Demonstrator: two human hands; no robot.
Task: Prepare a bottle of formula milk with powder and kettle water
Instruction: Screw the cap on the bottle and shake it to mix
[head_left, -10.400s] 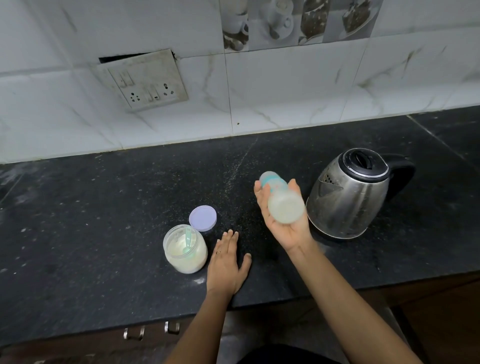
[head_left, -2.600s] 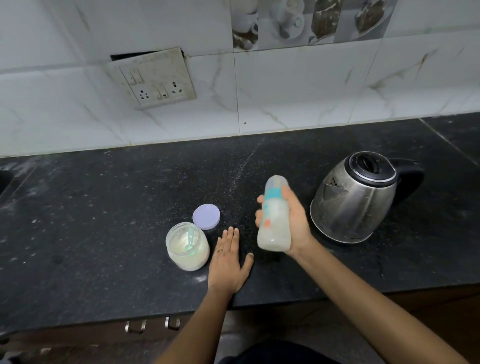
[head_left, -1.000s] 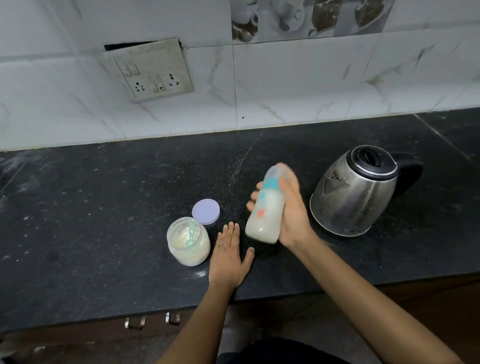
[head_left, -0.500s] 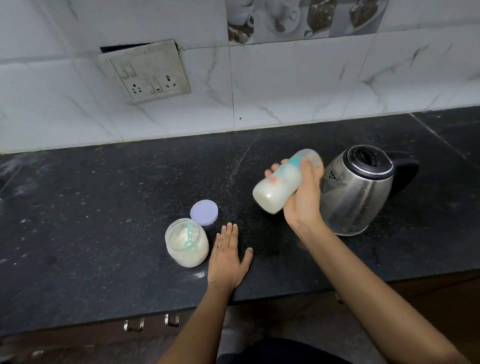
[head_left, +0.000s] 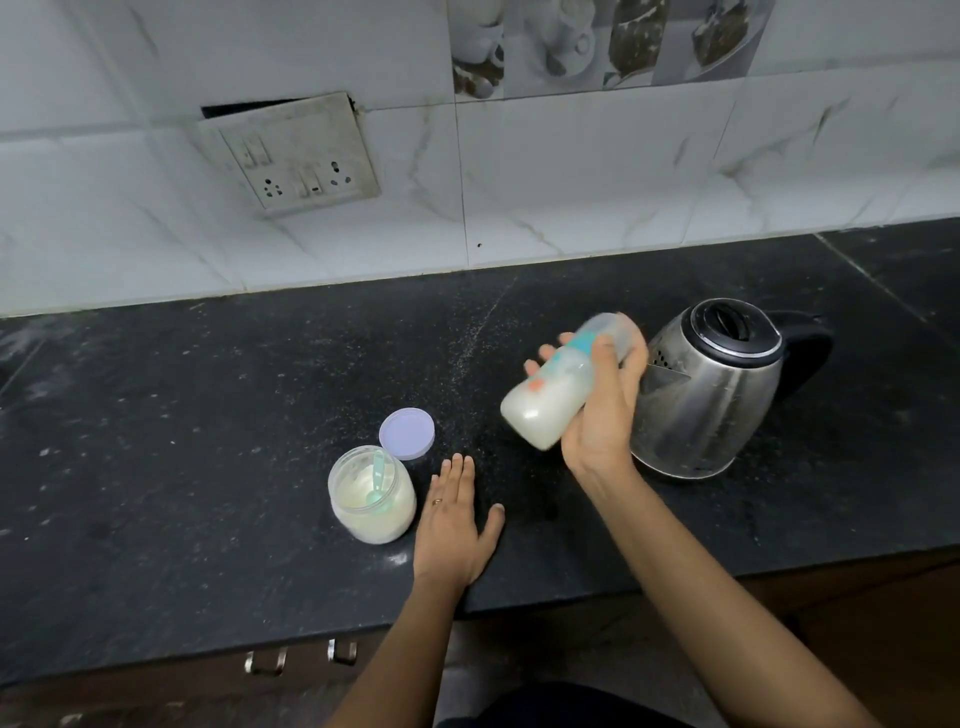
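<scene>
Over the dark worktop (head_left: 208, 415) we hold the bottle (head_left: 550, 400) in our right hand (head_left: 602, 410), fingers wrapped round its middle. It is tilted, base down to the left and capped end up towards the kettle (head_left: 711, 395). Our left hand (head_left: 452, 525) lies flat on the stone, fingers straight and thumb spread, gripping nothing.

The bottle looks milky white inside and its top seems to be on, so we judge that powder and water are both in and that we are at the mixing stage. The blur on the bottle fits a shake. What seems left is to finish mixing and stand the bottle down. The jar of powder (head_left: 371, 504) is open with its scoop (head_left: 376, 480) inside, and its lid (head_left: 407, 434) lies loose just behind it, so closing the jar also remains.

For room, the kettle stands just beside our right hand, its spout side close to the knuckles; a wide swing that way could knock it. The jar sits just to the left of our left hand. The front edge of the worktop runs under our left wrist, so there is little margin towards us. Bare stone opens between the hands and the tiled wall (head_left: 571, 182), and more lies to the left of the jar.
</scene>
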